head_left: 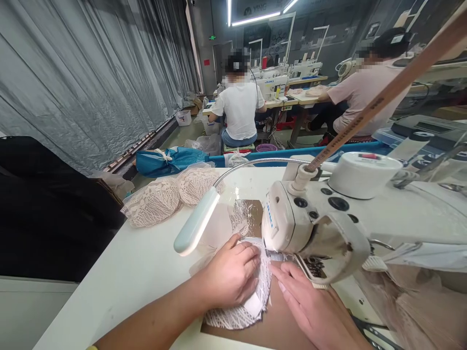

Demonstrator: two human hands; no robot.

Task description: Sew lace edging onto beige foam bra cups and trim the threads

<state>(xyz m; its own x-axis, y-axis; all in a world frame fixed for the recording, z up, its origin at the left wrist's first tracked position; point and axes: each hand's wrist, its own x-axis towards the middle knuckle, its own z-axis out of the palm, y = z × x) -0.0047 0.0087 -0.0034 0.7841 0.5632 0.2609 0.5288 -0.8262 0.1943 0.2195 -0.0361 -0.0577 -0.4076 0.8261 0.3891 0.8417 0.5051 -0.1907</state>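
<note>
The lace piece (237,316) lies flat under both hands, white netting with a plain white strip along its edge, its far end tucked in at the foot of the sewing machine (328,228). It sits on a brown sheet (270,330) that shows bare between the 2 wrists.

From where I stand this looks like the feeding step: the edge is lined up at the needle, just beyond the fingertips. My guess is that the next move calls for even pressure from both sides, so the net neither puckers nor drifts off the seam line.

The left hand (229,277) lies palm down on the lace with fingers bent over the strip; whether it pinches the cloth I cannot tell. The right hand (310,306) lies apart from it, flat and spread, fingers stretched toward the foot and touching the lace edge.

Just beyond the left hand a gooseneck lamp (195,223) hangs low. Further out on that side, 2 lace cups (164,199) rest on the white table (138,262). Well beyond, 2 people sit at other machines
</note>
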